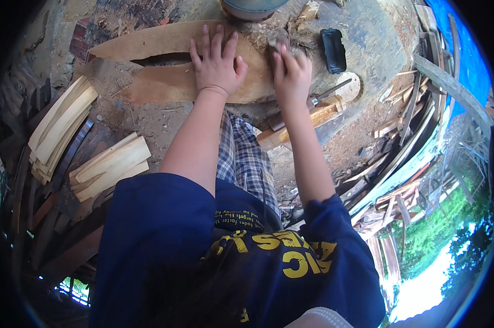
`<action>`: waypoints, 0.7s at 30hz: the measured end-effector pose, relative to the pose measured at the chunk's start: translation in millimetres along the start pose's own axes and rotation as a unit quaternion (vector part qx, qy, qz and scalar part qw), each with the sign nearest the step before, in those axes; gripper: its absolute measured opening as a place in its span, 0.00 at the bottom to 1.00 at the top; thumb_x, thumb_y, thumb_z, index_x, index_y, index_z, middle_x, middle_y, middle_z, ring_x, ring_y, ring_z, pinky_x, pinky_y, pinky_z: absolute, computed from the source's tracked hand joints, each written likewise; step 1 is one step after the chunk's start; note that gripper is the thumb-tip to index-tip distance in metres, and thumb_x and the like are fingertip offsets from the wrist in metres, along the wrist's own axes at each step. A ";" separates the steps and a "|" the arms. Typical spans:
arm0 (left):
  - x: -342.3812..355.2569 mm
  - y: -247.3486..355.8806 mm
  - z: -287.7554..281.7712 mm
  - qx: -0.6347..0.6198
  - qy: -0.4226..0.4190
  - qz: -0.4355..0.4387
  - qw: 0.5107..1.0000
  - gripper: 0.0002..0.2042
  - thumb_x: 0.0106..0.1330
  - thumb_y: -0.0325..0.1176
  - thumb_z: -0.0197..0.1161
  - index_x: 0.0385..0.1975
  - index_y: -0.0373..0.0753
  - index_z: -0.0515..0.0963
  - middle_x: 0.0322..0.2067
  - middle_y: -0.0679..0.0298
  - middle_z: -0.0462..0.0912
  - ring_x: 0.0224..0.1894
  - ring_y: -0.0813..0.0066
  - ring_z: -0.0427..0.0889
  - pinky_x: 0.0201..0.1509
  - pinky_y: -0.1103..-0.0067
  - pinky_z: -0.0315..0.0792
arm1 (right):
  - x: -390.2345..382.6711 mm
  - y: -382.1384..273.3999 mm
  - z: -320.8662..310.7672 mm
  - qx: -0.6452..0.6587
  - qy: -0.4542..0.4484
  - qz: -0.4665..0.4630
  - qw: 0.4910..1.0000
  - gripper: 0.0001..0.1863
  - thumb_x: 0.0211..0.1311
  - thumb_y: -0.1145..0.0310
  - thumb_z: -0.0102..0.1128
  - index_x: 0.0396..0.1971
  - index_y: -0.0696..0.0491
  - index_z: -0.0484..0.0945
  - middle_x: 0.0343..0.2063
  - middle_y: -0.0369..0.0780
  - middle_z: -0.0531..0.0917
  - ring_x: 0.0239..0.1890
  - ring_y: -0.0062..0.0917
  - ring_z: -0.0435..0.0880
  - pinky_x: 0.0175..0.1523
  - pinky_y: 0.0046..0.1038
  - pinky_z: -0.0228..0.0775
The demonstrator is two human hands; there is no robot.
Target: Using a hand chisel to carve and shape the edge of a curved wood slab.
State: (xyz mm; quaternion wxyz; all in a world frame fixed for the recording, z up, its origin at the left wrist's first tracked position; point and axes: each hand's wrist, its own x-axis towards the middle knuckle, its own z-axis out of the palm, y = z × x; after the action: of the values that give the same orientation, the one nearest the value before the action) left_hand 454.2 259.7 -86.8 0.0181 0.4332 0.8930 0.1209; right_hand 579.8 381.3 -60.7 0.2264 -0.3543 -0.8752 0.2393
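Observation:
A flat tan forked piece [159, 83], with two long prongs toward the left, lies in front of me; I cannot tell if it is wood or leather. My left hand [217, 68] rests flat on it, fingers spread. At its right end my right hand [292, 76] is closed, fingertips pinched on something small and greyish, blurred and mostly hidden. Just right of that wrist lies a thin metal-bladed tool [334, 90], partly behind the forearm. A yellowish wooden block [319, 116] sits beside it.
A black plastic tray [333, 51] lies right of my right hand, and a round pot [252, 8] stands at the far edge. Stacked pale wood slats [61, 128] and a second bundle [113, 167] lie left. Scrap wood [403, 109] and a blue tarp [471, 60] are at right.

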 end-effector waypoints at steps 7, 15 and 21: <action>-2.2 -3.0 1.0 0.011 -0.001 0.002 1.000 0.30 0.59 0.44 0.58 0.65 0.52 0.66 0.68 0.57 0.61 0.75 0.51 0.50 0.74 0.44 0.39 | -29.5 3.3 -4.5 0.020 0.010 0.011 1.000 0.09 0.56 0.69 0.71 0.37 0.53 0.88 0.23 0.39 0.76 0.30 0.34 0.75 0.39 0.35 0.69; -1.6 5.0 8.1 0.005 -0.002 0.019 1.000 0.30 0.59 0.44 0.57 0.65 0.52 0.67 0.68 0.56 0.62 0.75 0.50 0.50 0.74 0.44 0.39 | 20.3 13.6 13.0 0.000 0.056 -0.007 0.998 0.09 0.55 0.73 0.68 0.37 0.55 0.86 0.23 0.40 0.75 0.32 0.37 0.74 0.40 0.35 0.67; -3.2 -1.5 3.7 0.003 0.015 0.018 1.000 0.29 0.58 0.45 0.57 0.64 0.52 0.68 0.68 0.57 0.62 0.75 0.49 0.50 0.74 0.44 0.40 | -13.8 13.0 6.7 -0.023 0.010 0.050 0.998 0.09 0.54 0.73 0.70 0.36 0.55 0.88 0.20 0.39 0.75 0.28 0.34 0.73 0.36 0.34 0.67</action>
State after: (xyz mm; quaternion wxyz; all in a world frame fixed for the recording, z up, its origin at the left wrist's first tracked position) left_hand 455.5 257.1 -91.0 0.0013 0.4472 0.8856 0.1253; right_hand 591.6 377.8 -76.7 0.2146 -0.4053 -0.8593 0.2265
